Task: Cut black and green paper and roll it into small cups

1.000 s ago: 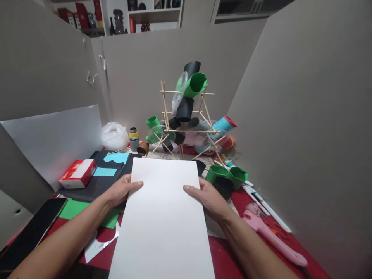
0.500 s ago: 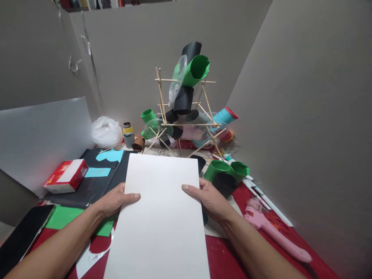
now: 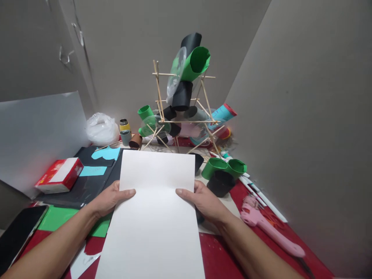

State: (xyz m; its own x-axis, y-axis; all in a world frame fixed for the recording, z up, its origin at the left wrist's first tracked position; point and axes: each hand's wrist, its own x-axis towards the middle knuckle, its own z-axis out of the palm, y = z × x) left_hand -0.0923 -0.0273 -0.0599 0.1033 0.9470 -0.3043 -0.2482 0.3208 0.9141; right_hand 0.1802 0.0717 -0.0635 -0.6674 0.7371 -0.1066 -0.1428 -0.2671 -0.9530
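A large blank white sheet of paper stretches from the middle of the view down past its lower edge. My left hand grips its left edge, thumb on top and fingers behind. On the opposite edge my right hand pinches it the same way. Between the thumbs the sheet bends slightly, its upper part tilting up. Behind the paper stands a wooden stick frame carrying clear plastic discs, with a green paper tube, a black paper tube and a blue tube on it.
To the left lie a red box, black sheets, blue paper pieces, green paper and a phone. Green rolls and a pink glue gun are at right. A plastic bag sits behind. Grey walls enclose the table.
The view has tilted down and shifted a little, so things appear slightly up or left. A faint bend now shows across the paper between my thumbs. Both hands keep their hold.
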